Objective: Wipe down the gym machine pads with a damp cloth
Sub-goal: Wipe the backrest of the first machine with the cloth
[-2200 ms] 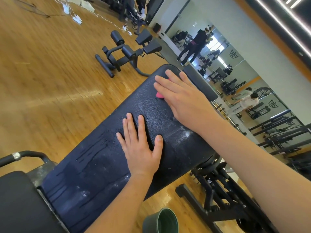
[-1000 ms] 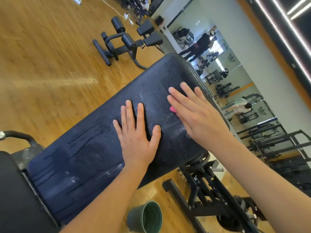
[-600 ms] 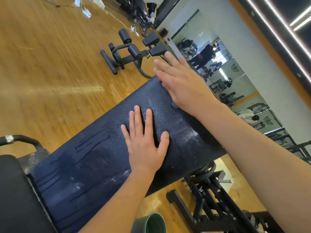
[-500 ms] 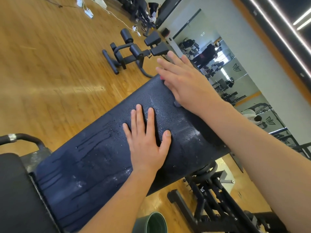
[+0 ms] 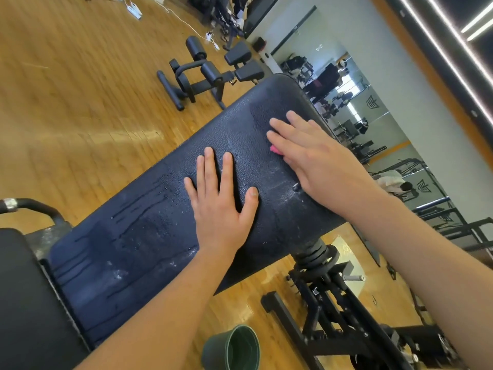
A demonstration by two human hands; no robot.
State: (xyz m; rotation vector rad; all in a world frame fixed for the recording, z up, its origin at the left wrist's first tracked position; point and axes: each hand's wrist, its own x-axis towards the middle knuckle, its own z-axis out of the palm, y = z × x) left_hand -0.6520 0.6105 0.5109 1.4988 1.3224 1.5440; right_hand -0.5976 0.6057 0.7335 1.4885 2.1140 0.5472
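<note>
A long dark blue bench pad (image 5: pixel 149 236), wet with streaks and droplets, slants across the view. My left hand (image 5: pixel 221 201) lies flat on its middle, fingers spread. My right hand (image 5: pixel 314 158) presses flat on a pink cloth (image 5: pixel 274 149) near the pad's far end. Only a small corner of the cloth shows beside my fingers; the rest is hidden under the palm.
A green bucket (image 5: pixel 234 348) stands on the wooden floor below the pad. The bench's black frame (image 5: pixel 333 303) runs lower right. A black seat pad (image 5: pixel 24 303) is at lower left. Another black machine (image 5: pixel 202 76) stands beyond. A mirror wall (image 5: pixel 373 116) reflects people and equipment.
My right hand slid with the cloth from the pad's far edge back toward me along the pad. My left hand stayed pressed in the same spot.
</note>
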